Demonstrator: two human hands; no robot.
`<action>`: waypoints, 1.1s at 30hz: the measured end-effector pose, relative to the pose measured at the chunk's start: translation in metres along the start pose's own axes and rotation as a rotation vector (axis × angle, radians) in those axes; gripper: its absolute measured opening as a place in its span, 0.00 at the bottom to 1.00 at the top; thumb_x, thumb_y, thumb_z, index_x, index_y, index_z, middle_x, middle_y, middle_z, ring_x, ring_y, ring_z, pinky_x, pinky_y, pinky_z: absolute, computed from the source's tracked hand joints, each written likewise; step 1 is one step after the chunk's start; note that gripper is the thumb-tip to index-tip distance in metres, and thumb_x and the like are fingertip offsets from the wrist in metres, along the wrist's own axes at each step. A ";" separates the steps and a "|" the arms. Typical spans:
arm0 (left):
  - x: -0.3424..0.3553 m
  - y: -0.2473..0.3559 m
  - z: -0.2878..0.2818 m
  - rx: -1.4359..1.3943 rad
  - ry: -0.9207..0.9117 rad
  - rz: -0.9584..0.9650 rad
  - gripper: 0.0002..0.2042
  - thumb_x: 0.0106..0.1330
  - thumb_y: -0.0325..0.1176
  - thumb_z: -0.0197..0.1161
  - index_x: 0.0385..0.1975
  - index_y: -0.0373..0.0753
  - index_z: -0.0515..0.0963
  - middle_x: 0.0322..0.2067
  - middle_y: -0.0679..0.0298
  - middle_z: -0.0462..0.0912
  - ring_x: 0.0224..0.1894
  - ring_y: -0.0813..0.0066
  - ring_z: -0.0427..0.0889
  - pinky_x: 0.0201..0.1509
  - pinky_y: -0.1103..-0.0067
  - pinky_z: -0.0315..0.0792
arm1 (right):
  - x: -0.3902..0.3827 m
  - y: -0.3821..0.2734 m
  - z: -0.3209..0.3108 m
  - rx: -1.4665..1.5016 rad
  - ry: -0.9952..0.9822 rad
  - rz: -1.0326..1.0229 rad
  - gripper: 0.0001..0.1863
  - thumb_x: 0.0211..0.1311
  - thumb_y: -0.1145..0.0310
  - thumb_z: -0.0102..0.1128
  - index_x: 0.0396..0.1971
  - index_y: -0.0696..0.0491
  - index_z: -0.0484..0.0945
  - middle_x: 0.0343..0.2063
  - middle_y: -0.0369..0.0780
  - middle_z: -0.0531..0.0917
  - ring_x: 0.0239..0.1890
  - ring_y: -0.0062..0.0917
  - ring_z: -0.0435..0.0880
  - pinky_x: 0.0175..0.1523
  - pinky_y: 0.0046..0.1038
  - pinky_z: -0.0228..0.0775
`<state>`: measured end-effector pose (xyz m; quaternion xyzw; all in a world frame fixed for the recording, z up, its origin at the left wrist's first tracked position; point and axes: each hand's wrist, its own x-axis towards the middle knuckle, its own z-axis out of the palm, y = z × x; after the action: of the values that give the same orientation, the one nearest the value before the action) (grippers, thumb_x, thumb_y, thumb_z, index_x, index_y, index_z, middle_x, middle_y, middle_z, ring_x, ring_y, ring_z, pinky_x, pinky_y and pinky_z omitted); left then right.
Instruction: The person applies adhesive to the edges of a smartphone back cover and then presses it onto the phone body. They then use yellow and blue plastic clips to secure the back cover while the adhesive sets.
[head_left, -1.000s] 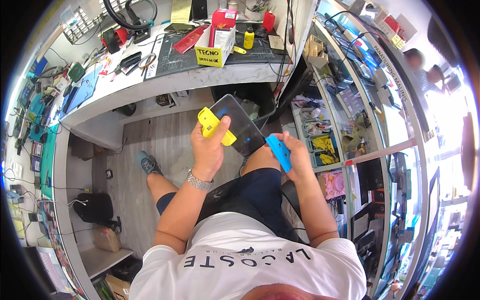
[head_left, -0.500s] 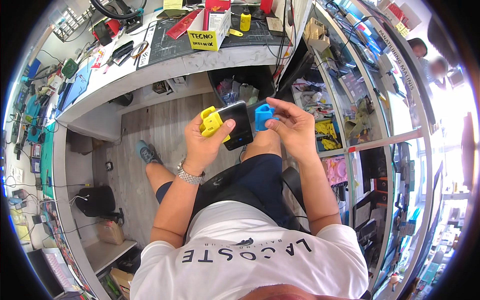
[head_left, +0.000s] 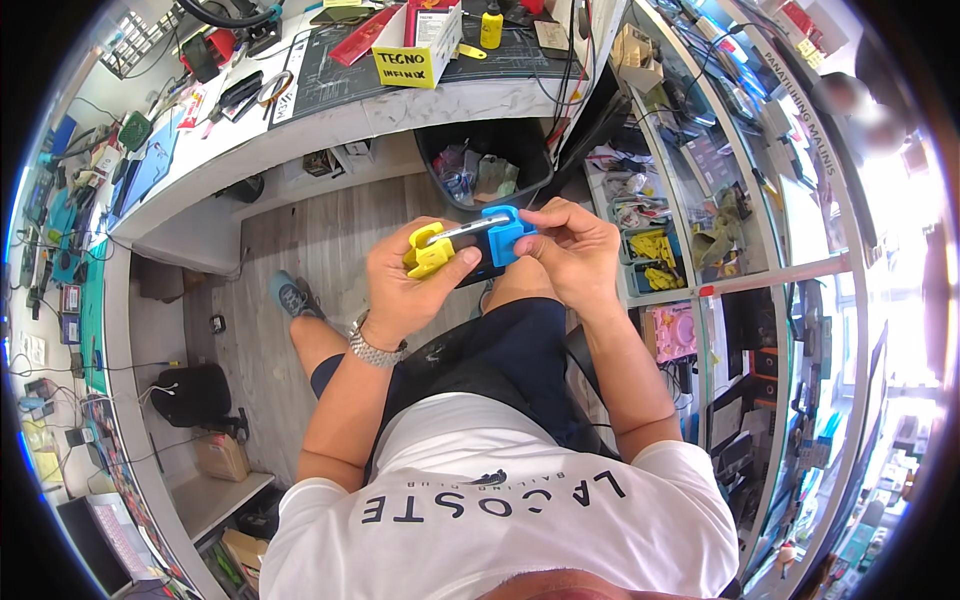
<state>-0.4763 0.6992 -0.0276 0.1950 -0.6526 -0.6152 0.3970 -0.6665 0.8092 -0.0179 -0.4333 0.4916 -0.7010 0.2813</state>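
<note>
In front of my lap, my left hand [head_left: 408, 290] is closed around one end of a dark smartphone [head_left: 471, 231] and the yellow plastic clip [head_left: 428, 260] fitted over that end. The phone is tilted, so its silver edge faces up and most of its screen is hidden. At the opposite end sits a blue plastic clip [head_left: 505, 243], which straddles the phone's edge. My right hand [head_left: 575, 250] pinches this blue clip between thumb and fingers.
Beyond my hands stands a black bin [head_left: 425, 150] with plastic waste inside. A white workbench [head_left: 350, 140] runs across the far side, carrying a labelled box [head_left: 405, 65] and a yellow bottle [head_left: 491, 28]. Glass shelving [head_left: 740, 275] lines the right.
The blue clip has moved left from beside the phone onto its right end. The phone has turned from showing its screen to showing its edge. Both hands have come closer together.
</note>
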 end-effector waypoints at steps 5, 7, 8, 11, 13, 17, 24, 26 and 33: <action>0.007 -0.003 0.003 -0.032 -0.023 0.203 0.12 0.61 0.22 0.75 0.43 0.32 0.83 0.40 0.57 0.87 0.45 0.74 0.84 0.48 0.79 0.79 | -0.001 0.000 0.003 0.020 -0.016 -0.075 0.17 0.51 0.94 0.67 0.41 0.64 0.85 0.34 0.43 0.85 0.38 0.24 0.85 0.48 0.25 0.81; 0.007 0.001 0.002 -0.038 -0.061 0.226 0.12 0.60 0.21 0.75 0.42 0.32 0.84 0.43 0.53 0.88 0.48 0.68 0.85 0.51 0.76 0.79 | -0.002 0.004 0.001 0.008 -0.029 -0.136 0.17 0.49 0.94 0.68 0.41 0.64 0.85 0.35 0.43 0.85 0.40 0.25 0.84 0.50 0.26 0.80; 0.008 0.001 0.002 -0.023 -0.067 0.243 0.11 0.60 0.21 0.75 0.42 0.32 0.84 0.43 0.53 0.88 0.48 0.67 0.86 0.51 0.75 0.79 | -0.002 0.007 0.000 0.002 -0.035 -0.167 0.18 0.48 0.94 0.68 0.40 0.64 0.85 0.35 0.43 0.85 0.41 0.25 0.84 0.51 0.27 0.80; 0.009 0.003 0.002 0.018 -0.095 0.284 0.10 0.60 0.20 0.75 0.41 0.32 0.85 0.43 0.53 0.88 0.47 0.65 0.87 0.51 0.74 0.80 | -0.003 0.012 -0.007 0.070 -0.116 -0.124 0.22 0.47 0.92 0.71 0.45 0.62 0.84 0.42 0.44 0.85 0.48 0.26 0.83 0.52 0.26 0.78; 0.009 0.004 0.000 0.051 -0.119 0.298 0.10 0.59 0.20 0.75 0.41 0.32 0.85 0.43 0.52 0.88 0.47 0.63 0.87 0.51 0.73 0.80 | -0.001 0.006 -0.005 0.057 -0.154 -0.146 0.26 0.46 0.89 0.74 0.50 0.61 0.82 0.47 0.45 0.84 0.51 0.29 0.83 0.54 0.28 0.77; 0.011 0.004 -0.002 0.115 -0.177 0.372 0.11 0.58 0.18 0.74 0.41 0.33 0.84 0.41 0.52 0.87 0.48 0.59 0.87 0.53 0.69 0.80 | 0.006 -0.016 0.007 -0.066 -0.104 -0.251 0.34 0.43 0.83 0.79 0.56 0.57 0.79 0.54 0.46 0.81 0.58 0.34 0.81 0.59 0.34 0.75; 0.010 0.004 -0.001 0.106 -0.187 0.409 0.11 0.58 0.18 0.74 0.39 0.33 0.84 0.40 0.53 0.88 0.47 0.58 0.88 0.52 0.69 0.81 | 0.003 -0.007 -0.006 -0.280 -0.271 -0.150 0.28 0.43 0.84 0.76 0.49 0.56 0.82 0.46 0.44 0.85 0.52 0.32 0.85 0.58 0.32 0.75; 0.010 0.002 0.000 0.109 -0.207 0.384 0.13 0.57 0.19 0.75 0.42 0.33 0.84 0.42 0.53 0.87 0.49 0.59 0.87 0.54 0.69 0.80 | -0.005 0.001 -0.006 -0.210 -0.246 -0.035 0.24 0.45 0.85 0.75 0.47 0.56 0.83 0.42 0.43 0.86 0.47 0.29 0.86 0.56 0.30 0.76; -0.003 -0.026 0.016 -0.131 -0.122 0.015 0.33 0.59 0.21 0.77 0.64 0.32 0.69 0.58 0.55 0.80 0.59 0.70 0.80 0.63 0.74 0.76 | -0.012 0.013 -0.013 -0.086 -0.020 0.303 0.20 0.51 0.76 0.79 0.44 0.59 0.80 0.34 0.37 0.88 0.38 0.18 0.85 0.44 0.24 0.76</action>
<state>-0.4929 0.7076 -0.0520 0.1259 -0.6352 -0.6644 0.3731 -0.6731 0.8205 -0.0358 -0.3727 0.5780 -0.6246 0.3700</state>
